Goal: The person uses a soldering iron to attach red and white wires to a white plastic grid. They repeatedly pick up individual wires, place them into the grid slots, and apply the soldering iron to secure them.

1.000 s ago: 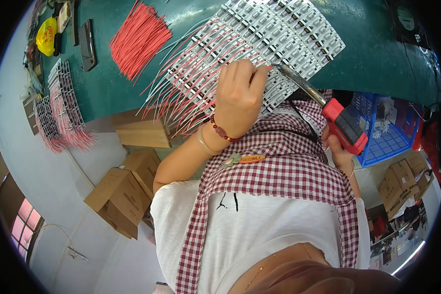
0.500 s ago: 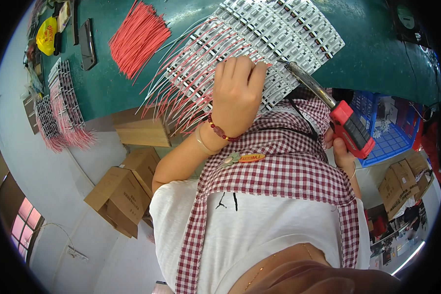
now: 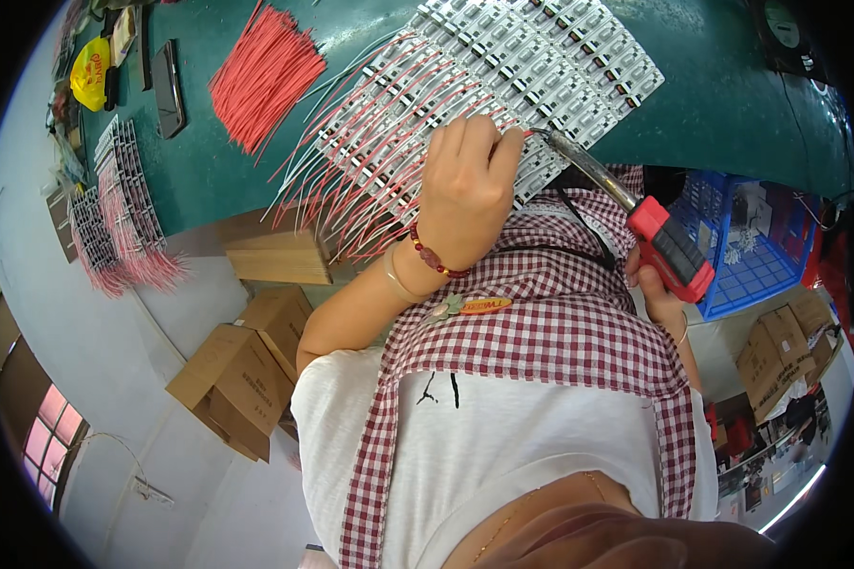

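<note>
My left hand (image 3: 470, 185) is closed in a pinch over the panel of small metal-and-white parts (image 3: 579, 71). The end of a red wire shows at its fingertips; the rest of that wire is hard to follow. My right hand (image 3: 657, 287) grips a soldering iron (image 3: 672, 247) with a red and black handle, mostly from below. The iron's metal shaft points up and left, its tip close to my left fingertips. Whether the tip touches a part cannot be made out. Many red and white wires (image 3: 337, 190) trail from the panel's left side over the table edge.
A bundle of red wires (image 3: 266, 76) lies left of the panel on the green table (image 3: 199, 180). Further left are a phone (image 3: 169, 87), a yellow bag (image 3: 90, 74) and wired strips (image 3: 123, 180). A blue basket (image 3: 754, 261) stands at right; cardboard boxes (image 3: 228, 379) sit below.
The soldering iron has shifted slightly left, its tip moving down and left across the panel. My left hand has moved a little down and right, still pinched. The panel has shifted slightly.
</note>
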`<state>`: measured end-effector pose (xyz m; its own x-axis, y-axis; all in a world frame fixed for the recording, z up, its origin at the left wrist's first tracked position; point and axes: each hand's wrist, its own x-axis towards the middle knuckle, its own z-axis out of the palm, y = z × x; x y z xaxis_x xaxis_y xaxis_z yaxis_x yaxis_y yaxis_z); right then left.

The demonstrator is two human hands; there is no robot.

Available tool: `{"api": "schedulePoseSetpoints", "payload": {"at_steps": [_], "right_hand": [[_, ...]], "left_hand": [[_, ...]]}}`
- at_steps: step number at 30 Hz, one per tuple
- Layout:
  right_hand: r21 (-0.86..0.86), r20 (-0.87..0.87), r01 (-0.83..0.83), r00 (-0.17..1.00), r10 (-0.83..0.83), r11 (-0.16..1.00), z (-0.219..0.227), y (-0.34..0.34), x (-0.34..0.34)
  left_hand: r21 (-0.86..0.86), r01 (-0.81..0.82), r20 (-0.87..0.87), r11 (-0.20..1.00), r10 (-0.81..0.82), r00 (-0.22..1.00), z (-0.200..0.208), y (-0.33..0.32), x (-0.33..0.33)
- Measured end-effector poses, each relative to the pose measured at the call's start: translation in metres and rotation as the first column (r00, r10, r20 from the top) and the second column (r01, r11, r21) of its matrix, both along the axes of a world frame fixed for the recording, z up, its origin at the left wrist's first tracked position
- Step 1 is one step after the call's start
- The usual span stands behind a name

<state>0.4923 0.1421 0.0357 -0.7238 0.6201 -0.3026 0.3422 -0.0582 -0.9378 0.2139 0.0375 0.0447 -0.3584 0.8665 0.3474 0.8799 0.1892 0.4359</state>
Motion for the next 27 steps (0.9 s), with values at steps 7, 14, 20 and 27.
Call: {"api": "schedulePoseSetpoints", "payload": {"at_steps": [7,14,20,27], "right_hand": [[-0.114,-0.065,0.076,0.994,-0.084,0.991,0.012,-0.001,-0.008],[-0.089,-0.067,0.076,0.994,-0.082,0.993,0.011,-0.002,-0.008],[0.021,-0.020,0.011,1.000,-0.011,1.000,0.002,-0.001,-0.004],[0.043,-0.012,-0.001,1.000,0.002,0.999,0.004,0.001,-0.008]], "left_hand": [[-0.063,0.007,0.024,0.998,-0.005,1.000,0.001,0.000,0.003],[-0.054,-0.017,0.014,0.998,0.018,1.000,0.005,-0.002,0.003],[-0.011,-0.031,0.016,0.999,0.031,0.999,0.001,-0.002,0.005],[-0.028,-0.017,0.064,0.999,0.019,0.998,0.001,-0.001,0.004]]}}
